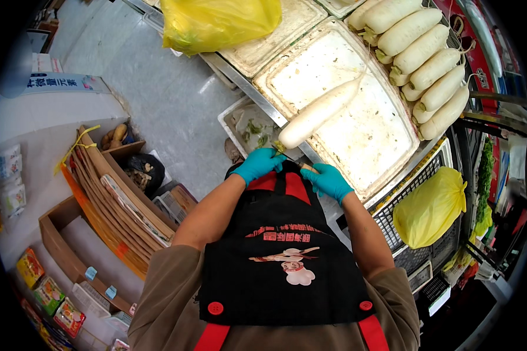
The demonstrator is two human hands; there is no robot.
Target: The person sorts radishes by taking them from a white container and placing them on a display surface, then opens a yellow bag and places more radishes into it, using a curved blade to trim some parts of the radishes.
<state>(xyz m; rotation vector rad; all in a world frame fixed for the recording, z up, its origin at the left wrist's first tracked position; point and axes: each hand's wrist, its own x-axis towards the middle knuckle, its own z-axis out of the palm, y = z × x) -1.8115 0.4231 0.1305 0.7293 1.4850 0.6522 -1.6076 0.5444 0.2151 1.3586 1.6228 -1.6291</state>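
A white daikon radish point(318, 114) lies across a white plastic tray point(377, 145), its trimmed leafy end over the metal edge nearest me. My left hand point(260, 166), in a teal glove, has its fingers closed at that leafy end. In my right hand point(329, 180), gloved alike, is a knife with a wooden handle point(308, 168); its dark blade points towards the radish's end and is partly hidden. Below the counter's edge a white bin point(237, 115) holds green leaf scraps.
Several daikon radishes point(421, 57) are stacked at the tray's far right. Yellow plastic bags point(219, 22) point(430, 208) lie at the top and on black crates at right. Flattened cardboard point(114, 206) and a wooden shelf point(61, 237) stand at left. A metal rim point(263, 103) edges the counter.
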